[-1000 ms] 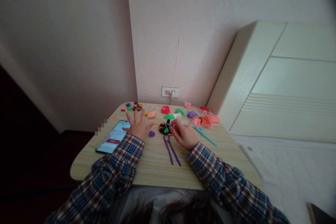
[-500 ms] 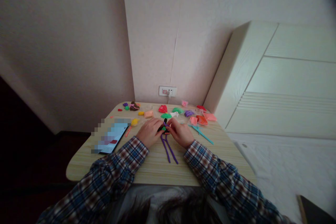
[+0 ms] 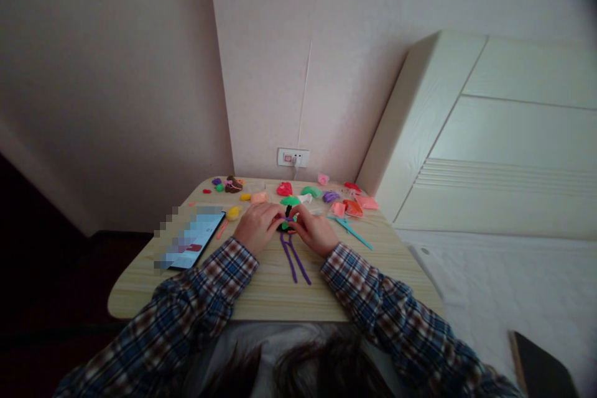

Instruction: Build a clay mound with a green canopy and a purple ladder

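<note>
My left hand (image 3: 258, 228) and my right hand (image 3: 317, 234) meet over the middle of the table, fingertips pinched together. Between them runs a short purple clay strip (image 3: 290, 219), its ends hidden by the fingers. Just behind and below it stands a small clay model with a green top (image 3: 290, 200), a black stem and a dark base with green on it, partly covered by my hands. Two long purple clay strips (image 3: 300, 261) lie on the wood towards me, their far ends close to the model's base.
A phone (image 3: 198, 241) lies at the left. Bagged clay lumps, including red (image 3: 284, 189), purple (image 3: 331, 197) and orange (image 3: 353, 208), line the back. A turquoise tool (image 3: 357, 235) rests right of my hands. Brown clay (image 3: 233, 185) sits at the back left. A wall socket (image 3: 293, 157) is behind.
My fingers have lifted and drawn slightly apart, so the purple strip between them and the model's green part show more. The whole view has shifted a little.
</note>
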{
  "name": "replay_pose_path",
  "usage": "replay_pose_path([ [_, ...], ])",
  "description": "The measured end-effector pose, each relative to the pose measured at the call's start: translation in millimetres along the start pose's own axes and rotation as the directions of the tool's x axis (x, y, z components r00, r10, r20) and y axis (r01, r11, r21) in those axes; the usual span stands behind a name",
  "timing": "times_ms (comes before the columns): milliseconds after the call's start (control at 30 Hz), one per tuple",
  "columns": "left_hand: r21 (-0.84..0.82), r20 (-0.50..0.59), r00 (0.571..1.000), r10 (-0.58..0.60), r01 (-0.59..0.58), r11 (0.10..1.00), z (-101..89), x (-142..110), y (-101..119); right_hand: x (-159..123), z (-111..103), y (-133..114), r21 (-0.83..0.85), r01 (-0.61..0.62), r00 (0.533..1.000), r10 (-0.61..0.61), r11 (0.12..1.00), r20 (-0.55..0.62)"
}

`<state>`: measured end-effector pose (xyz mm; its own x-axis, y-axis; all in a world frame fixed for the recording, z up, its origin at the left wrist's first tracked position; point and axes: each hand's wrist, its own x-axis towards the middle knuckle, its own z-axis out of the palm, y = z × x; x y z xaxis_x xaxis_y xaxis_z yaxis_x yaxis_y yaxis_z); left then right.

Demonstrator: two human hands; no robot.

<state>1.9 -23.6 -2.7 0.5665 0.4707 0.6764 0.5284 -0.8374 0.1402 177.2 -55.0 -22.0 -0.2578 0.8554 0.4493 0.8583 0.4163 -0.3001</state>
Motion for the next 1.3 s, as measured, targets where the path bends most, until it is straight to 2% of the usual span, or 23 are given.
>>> replay_pose_path([
  [333,-0.056,0.013,1.0,-0.01,0.011,0.998,-0.7,0.2,-0.1,-1.5,-2.6,-2.6,0.067,0.017,0.999,-0.014,0.998,-0.048],
  [700,-0.056,0.038,0.999,-0.01,0.013,0.998,-3.0,1.5,1.6,-1.7,-7.2,-6.4,0.019,0.045,0.999,-0.045,0.999,-0.005],
  [967,-0.002,0.007,0.999,0.046,-0.046,0.999,-2.4,0.4,0.4,-2.7,-7.3,-6.5,-0.046,0.061,0.998,-0.062,0.997,-0.001],
  [1133,-0.01,0.009,0.999,0.037,-0.036,0.999,-1.8,1.0,-0.4,-3.0,-8.1,-7.3,0.038,0.057,0.998,-0.058,0.998,0.006],
  [1300,-0.029,0.03,0.999,0.01,-0.009,1.0,-3.3,0.9,1.6,-2.4,-7.4,-6.7,0.05,0.067,0.998,-0.066,0.996,-0.014],
])
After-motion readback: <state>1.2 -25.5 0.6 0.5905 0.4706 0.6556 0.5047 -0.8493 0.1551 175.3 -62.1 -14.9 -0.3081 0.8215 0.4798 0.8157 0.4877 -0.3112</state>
